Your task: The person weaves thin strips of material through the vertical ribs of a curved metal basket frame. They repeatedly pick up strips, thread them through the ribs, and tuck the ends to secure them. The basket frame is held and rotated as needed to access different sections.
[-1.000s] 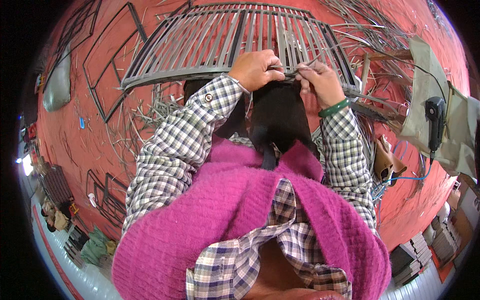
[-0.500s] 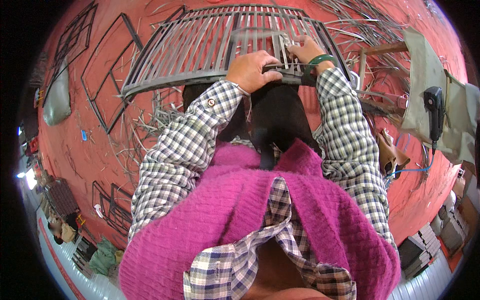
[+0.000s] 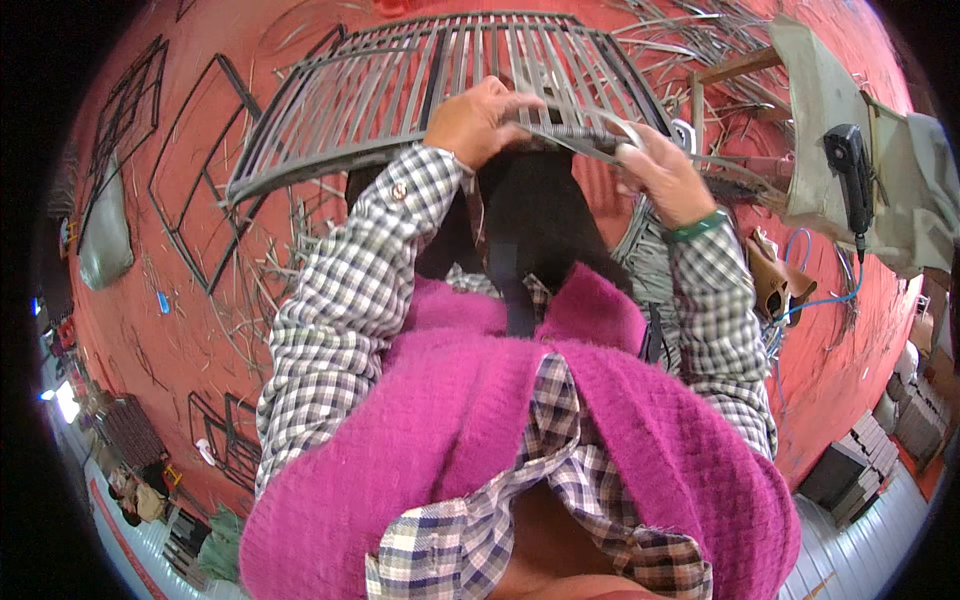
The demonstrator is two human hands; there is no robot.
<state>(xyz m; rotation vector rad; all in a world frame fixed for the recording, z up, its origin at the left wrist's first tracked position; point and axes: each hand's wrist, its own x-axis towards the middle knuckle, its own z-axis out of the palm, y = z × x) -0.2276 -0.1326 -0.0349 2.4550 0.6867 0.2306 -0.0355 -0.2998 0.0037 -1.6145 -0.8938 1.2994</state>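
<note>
Slatted frame (image 3: 436, 72) sits just beyond my hands, near rail by my knees, slats running away from me. Left to right: well left of my left hand, a clear-wrapped bundle (image 3: 107, 238) and a black bar frame (image 3: 238, 86) lie on the red floor. My left hand (image 3: 475, 122) is at the near rail, fingers bent, thumb below; can't tell if it's pinching anything. Between hands, a stretch of the rail is bound in coils. A grey strip (image 3: 628, 128) loops there, into my right hand (image 3: 662, 178), thumb and fingers pinching it, bit blurred. Right of that hand: draped cloth (image 3: 808, 120) on a wooden stand, black handheld tool (image 3: 850, 178) hanging against it, blue cable (image 3: 838, 300) below.
</note>
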